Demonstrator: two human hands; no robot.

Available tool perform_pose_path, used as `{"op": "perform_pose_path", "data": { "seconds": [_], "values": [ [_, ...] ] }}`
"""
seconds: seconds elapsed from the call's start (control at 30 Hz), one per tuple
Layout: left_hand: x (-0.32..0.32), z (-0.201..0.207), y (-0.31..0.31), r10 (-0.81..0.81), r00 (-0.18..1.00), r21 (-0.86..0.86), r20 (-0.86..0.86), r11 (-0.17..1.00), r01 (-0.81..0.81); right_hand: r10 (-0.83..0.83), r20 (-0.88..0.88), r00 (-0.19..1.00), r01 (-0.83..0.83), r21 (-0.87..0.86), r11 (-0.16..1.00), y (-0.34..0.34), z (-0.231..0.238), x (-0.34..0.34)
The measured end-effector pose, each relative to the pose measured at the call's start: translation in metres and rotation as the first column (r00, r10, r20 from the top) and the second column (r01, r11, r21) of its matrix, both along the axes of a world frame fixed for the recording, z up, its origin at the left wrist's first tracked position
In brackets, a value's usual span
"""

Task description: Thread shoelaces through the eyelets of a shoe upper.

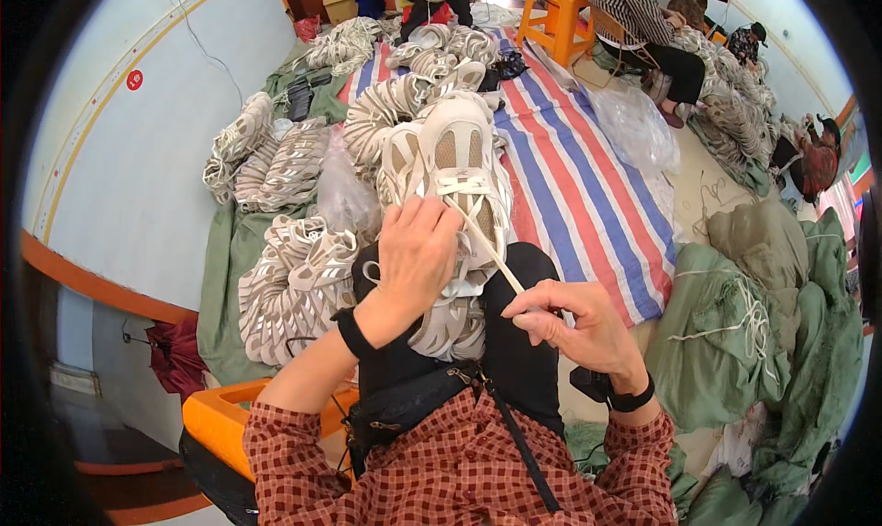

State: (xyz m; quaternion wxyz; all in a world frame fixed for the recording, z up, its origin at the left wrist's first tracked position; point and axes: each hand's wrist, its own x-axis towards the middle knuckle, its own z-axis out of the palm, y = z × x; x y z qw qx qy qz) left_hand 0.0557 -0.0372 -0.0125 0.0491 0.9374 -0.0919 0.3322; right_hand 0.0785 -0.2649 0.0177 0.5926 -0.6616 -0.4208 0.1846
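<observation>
A pale cream sneaker [458,149] with beige mesh panels sits over my lap, toe pointing away from me. Its cream shoelace [490,248] stretches in a taut diagonal from the lacing down to my right hand [579,328], which pinches it between thumb and forefinger. Over the sneaker's left side, my left hand [418,255] is closed, fingertips curled at the lacing; what they grip is hidden. A similar sneaker [401,158] shows just left of the first one. More pale shoes [450,328] lie beneath, between my knees.
Bundles of similar shoes [299,287] lie at left and beyond. A striped sheet [574,186] covers the floor, with a clear plastic bag [634,126] beside it. Green sacks [721,324] stand at right. An orange stool [557,21] and seated people [634,16] are farther back.
</observation>
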Motion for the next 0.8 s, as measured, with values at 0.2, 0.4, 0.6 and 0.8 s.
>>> {"op": "perform_pose_path", "data": {
  "seconds": [0.2,0.4,0.6,0.8],
  "values": [
    [0.014,0.026,0.029,-0.049,0.978,0.066,0.201,0.997,0.036,-0.061,-0.098,0.993,0.057,-0.042,0.998,-0.013,0.001,0.001],
    [-0.035,-0.002,0.022,-0.257,0.961,0.269,-0.100,0.923,0.275,-0.021,-0.197,0.980,0.002,-0.096,0.995,-0.019,-0.007,0.005],
    [-0.070,0.015,0.021,-0.183,0.894,-0.246,-0.409,0.965,0.085,-0.063,-0.219,0.974,0.011,-0.229,0.973,-0.027,-0.017,0.004],
    [-0.071,0.028,0.122,0.162,0.815,0.023,-0.556,0.983,-0.180,0.079,0.170,0.982,-0.066,-0.080,0.995,-0.011,-0.012,-0.024]
  ]
}}
